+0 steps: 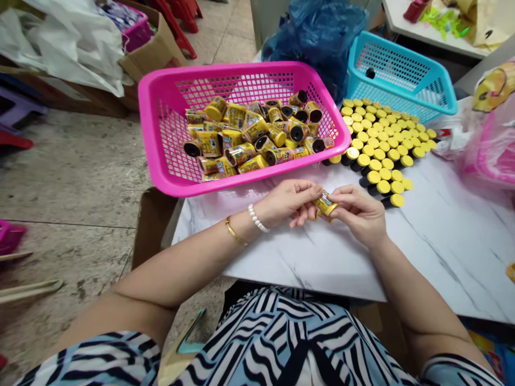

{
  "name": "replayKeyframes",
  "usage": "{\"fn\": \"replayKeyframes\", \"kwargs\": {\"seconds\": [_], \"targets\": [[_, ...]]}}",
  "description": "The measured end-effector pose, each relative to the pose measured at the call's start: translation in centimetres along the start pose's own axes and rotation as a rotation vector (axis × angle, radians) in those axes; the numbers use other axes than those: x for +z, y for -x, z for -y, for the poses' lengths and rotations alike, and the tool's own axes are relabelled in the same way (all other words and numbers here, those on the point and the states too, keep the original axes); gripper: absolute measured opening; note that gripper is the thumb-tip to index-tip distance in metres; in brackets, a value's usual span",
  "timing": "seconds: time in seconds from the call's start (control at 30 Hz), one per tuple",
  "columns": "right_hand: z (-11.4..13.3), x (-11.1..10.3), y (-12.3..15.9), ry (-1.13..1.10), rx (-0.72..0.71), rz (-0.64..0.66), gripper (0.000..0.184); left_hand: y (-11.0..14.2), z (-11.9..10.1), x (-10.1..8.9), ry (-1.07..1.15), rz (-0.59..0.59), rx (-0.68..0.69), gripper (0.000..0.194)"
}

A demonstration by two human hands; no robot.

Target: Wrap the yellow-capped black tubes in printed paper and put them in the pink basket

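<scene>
Between my two hands, just above the marbled table (277,252), is a small yellow printed canister (325,203). My left hand (295,201) pinches its left end with thumb and fingers. Thumb and fingertips of my right hand (358,212) close on its right side. A pink basket (169,185) beyond my left hand holds many similar canisters (237,153) with yellow printed wraps, lying at all angles. To the right, black canisters with yellow lids (380,145) stand upright in a tight group, their sides without printed wraps.
Behind the upright canisters sits a blue basket (402,91) with a small black piece inside. A blue plastic bag (314,37) bulges behind the pink basket. Pink items in clear plastic (493,145) lie at the right. Cardboard boxes (156,43) stand on the floor at the left.
</scene>
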State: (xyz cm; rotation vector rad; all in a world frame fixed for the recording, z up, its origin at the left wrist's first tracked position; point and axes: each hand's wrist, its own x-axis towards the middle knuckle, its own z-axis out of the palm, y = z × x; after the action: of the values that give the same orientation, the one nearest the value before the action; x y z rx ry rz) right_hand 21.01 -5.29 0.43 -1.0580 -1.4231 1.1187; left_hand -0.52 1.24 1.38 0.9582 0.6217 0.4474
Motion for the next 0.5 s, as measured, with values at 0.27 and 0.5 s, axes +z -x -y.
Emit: {"fn": "replayKeyframes", "kwargs": {"seconds": [0.27,0.5], "targets": [[1.3,-2.1,-0.1,0.482,-0.08,-0.132,0.034,2.5,-1.8,0.8,-0.465,-0.562,0.878,0.046],[1.0,-0.9,0.1,1.024,-0.169,0.02,0.022,3.9,-5.0,-2.7,-1.018,-0.854,1.325,0.043]]}}
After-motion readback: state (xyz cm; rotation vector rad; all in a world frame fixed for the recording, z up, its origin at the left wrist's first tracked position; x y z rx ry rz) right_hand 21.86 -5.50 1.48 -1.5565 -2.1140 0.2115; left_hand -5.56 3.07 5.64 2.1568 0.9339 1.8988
